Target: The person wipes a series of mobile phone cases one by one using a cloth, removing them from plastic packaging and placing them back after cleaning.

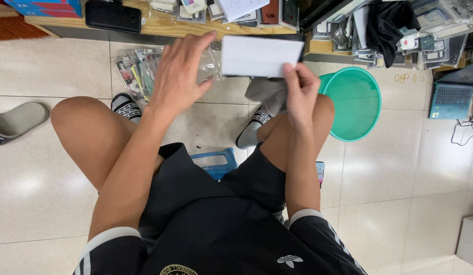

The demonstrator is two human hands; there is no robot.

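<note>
My right hand [299,91] pinches the lower right corner of a flat white rectangular box [259,55], holding it up in front of me. A grey cloth [267,94] hangs below the box, against my right hand. My left hand [181,69] hovers just left of the box with fingers spread, holding nothing. I am seated on a low blue stool [216,162] with knees apart, in black shorts.
A teal plastic basin [354,104] stands on the tiled floor to the right. Packets in clear bags [137,69] lie on the floor ahead. A wooden shelf [160,23] carries a black phone case and small packages. A laptop [450,99] and a grey slipper [17,121] lie at the sides.
</note>
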